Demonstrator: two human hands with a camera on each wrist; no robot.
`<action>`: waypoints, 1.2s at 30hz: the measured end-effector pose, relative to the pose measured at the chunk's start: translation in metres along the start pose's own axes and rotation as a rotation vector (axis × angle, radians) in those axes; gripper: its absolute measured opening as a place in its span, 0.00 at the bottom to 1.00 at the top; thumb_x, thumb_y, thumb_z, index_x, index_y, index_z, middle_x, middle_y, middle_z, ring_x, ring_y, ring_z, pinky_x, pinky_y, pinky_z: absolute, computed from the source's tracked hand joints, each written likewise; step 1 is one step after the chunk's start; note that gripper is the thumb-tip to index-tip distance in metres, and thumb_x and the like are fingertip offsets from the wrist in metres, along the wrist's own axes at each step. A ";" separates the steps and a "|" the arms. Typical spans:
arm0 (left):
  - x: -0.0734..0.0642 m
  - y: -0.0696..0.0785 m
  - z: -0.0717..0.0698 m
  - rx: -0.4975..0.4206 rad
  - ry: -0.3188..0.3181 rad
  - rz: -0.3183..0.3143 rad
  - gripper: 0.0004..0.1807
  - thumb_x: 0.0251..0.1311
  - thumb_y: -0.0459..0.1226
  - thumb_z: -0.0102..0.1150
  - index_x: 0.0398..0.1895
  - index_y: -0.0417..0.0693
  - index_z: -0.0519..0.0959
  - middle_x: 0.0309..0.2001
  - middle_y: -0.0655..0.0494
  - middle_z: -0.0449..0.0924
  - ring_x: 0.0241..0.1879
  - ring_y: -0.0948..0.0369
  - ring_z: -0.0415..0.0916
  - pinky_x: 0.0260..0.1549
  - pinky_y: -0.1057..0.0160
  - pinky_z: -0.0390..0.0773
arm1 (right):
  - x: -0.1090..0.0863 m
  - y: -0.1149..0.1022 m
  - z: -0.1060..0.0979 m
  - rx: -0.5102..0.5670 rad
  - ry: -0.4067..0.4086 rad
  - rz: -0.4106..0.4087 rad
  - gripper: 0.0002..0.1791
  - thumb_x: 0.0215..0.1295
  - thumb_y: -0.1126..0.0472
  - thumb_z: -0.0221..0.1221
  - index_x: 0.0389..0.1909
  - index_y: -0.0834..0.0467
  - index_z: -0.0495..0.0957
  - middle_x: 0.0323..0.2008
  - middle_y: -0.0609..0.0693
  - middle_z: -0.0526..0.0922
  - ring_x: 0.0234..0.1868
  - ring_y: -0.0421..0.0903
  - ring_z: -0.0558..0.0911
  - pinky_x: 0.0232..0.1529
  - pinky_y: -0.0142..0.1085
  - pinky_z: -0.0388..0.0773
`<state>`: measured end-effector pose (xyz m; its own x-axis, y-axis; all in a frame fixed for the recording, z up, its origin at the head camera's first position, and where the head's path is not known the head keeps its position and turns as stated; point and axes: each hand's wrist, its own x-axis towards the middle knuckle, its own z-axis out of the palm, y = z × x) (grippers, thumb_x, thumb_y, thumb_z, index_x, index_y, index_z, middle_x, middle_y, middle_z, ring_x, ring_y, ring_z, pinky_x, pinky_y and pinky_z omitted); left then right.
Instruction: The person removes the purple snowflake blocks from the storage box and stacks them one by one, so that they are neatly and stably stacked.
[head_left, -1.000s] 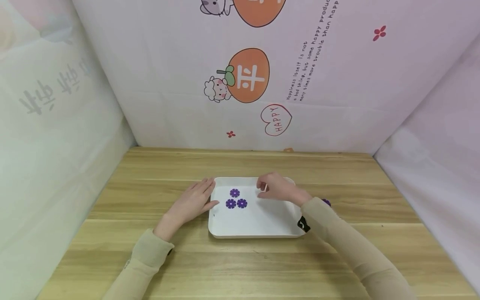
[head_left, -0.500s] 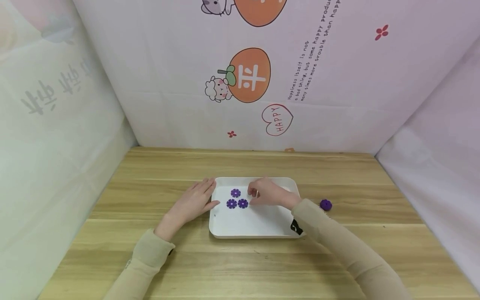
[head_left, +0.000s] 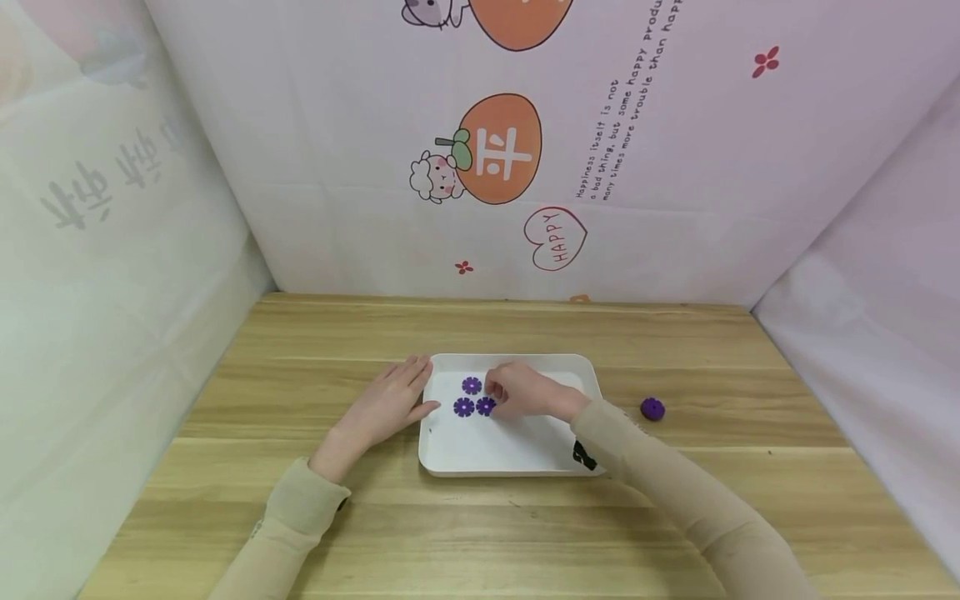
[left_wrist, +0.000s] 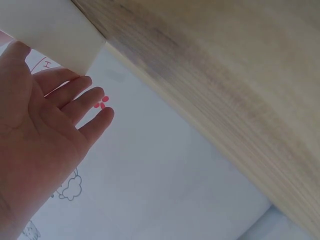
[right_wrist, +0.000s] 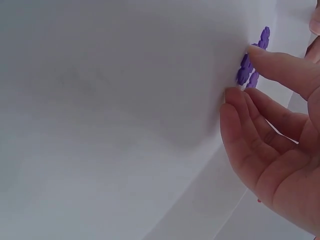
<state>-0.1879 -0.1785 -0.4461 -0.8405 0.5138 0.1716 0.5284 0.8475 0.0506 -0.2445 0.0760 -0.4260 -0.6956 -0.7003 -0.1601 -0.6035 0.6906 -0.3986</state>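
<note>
We see purple discs (head_left: 460, 407), beige sleeves (head_left: 307, 496), a white tray (head_left: 480, 454), tan wood-grained table (head_left: 712, 358) and orange-printed pale wall (head_left: 360, 150).

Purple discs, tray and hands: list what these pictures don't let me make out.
Head: the right edge of the disc nearest the right hand, hidden by that hand.
Head: whether the purple piece on the table is one disc or several, too small to tell.
Right wrist: whether the thumb touches a disc, its tip covering the spot.
Left wrist: part of the left hand, cut off by the left edge.
</note>
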 end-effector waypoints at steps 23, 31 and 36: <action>0.001 0.000 0.000 -0.011 -0.012 -0.010 0.37 0.72 0.54 0.49 0.70 0.33 0.65 0.72 0.39 0.66 0.72 0.44 0.65 0.71 0.45 0.68 | 0.006 -0.003 0.008 -0.011 0.006 0.050 0.11 0.58 0.62 0.70 0.39 0.62 0.82 0.34 0.52 0.83 0.33 0.40 0.75 0.39 0.30 0.79; 0.000 0.000 0.000 0.004 0.007 0.004 0.37 0.71 0.54 0.51 0.70 0.33 0.67 0.71 0.39 0.67 0.71 0.44 0.67 0.70 0.45 0.70 | 0.005 -0.003 0.007 -0.005 -0.002 0.051 0.11 0.58 0.64 0.69 0.39 0.63 0.82 0.34 0.53 0.83 0.33 0.40 0.75 0.38 0.31 0.79; 0.001 0.000 0.000 -0.003 0.001 -0.002 0.37 0.71 0.54 0.50 0.70 0.33 0.66 0.71 0.39 0.67 0.71 0.44 0.66 0.70 0.45 0.69 | 0.005 -0.004 0.007 -0.005 -0.003 0.046 0.11 0.58 0.63 0.69 0.40 0.63 0.82 0.35 0.53 0.83 0.34 0.41 0.76 0.39 0.32 0.80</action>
<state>-0.1888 -0.1782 -0.4462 -0.8416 0.5118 0.1726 0.5269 0.8482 0.0542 -0.2430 0.0691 -0.4313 -0.7218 -0.6680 -0.1810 -0.5726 0.7233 -0.3860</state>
